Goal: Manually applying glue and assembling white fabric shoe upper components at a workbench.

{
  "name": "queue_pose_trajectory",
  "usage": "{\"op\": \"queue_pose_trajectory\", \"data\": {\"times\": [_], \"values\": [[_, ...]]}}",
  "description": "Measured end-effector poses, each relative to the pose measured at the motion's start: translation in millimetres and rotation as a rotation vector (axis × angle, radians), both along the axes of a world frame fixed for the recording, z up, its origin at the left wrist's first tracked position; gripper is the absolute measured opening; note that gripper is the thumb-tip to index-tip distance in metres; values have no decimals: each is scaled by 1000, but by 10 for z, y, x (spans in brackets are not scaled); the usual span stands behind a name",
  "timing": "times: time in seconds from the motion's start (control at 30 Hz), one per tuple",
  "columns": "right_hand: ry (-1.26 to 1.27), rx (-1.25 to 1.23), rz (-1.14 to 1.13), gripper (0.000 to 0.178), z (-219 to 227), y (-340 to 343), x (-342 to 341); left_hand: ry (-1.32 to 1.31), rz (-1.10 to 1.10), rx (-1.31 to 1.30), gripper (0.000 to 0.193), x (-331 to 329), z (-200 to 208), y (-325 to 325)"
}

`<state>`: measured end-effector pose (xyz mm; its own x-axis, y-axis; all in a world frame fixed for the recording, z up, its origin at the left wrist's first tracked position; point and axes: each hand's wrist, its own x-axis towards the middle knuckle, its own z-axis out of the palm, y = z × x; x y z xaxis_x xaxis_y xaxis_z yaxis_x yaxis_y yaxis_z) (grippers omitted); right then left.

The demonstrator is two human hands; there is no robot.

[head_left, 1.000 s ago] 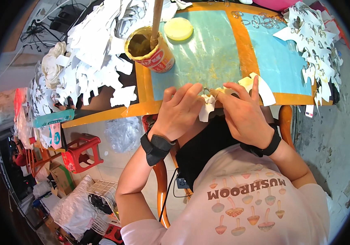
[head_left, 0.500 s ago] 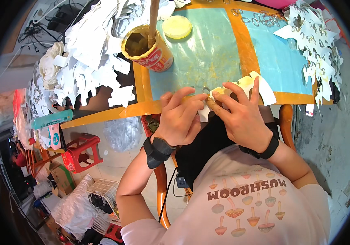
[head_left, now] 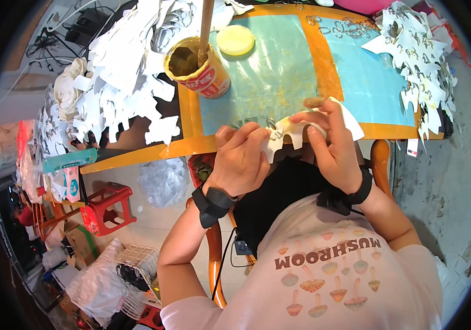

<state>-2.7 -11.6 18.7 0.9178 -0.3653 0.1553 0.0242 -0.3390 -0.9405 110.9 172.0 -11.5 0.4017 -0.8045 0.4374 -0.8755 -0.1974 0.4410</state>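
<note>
A white sheet piece with a notched edge [head_left: 350, 122] spans my two hands at the table's near edge, its upper side yellowish in places. My left hand [head_left: 241, 159] pinches its left end, beside a small metal ring [head_left: 271, 124] that sits at the piece. My right hand [head_left: 332, 146] is bent around the piece's middle, thumb on the near side and fingers over the far side. One right fingertip looks brownish and coated. Beyond my left hand stands a tub [head_left: 208, 82] of yellowish-brown paste with a stick [head_left: 206, 27] upright in it.
A yellow round lid [head_left: 235, 40] lies beside the tub on the blue-green table cover [head_left: 268, 71]. White cut pieces pile up at left [head_left: 128, 60]; more with metal rings lie at right [head_left: 420, 60]. Loose rings [head_left: 351, 27] lie far right. A red stool [head_left: 109, 209] stands lower left.
My right fingers have lifted and shifted from beside the metal ring toward the piece's right part. The ring now shows more plainly. My left hand stays at the left end.
</note>
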Motion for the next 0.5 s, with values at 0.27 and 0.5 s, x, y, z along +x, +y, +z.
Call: {"op": "queue_pose_trajectory", "data": {"times": [0.27, 0.5], "values": [[-137, -686, 117, 41, -113, 1, 41, -62, -9, -15, 47, -14, 45, -16], [-84, -756, 107, 38, -186, 89, 1, -32, 26, 6, 42, 1, -40, 9]]}}
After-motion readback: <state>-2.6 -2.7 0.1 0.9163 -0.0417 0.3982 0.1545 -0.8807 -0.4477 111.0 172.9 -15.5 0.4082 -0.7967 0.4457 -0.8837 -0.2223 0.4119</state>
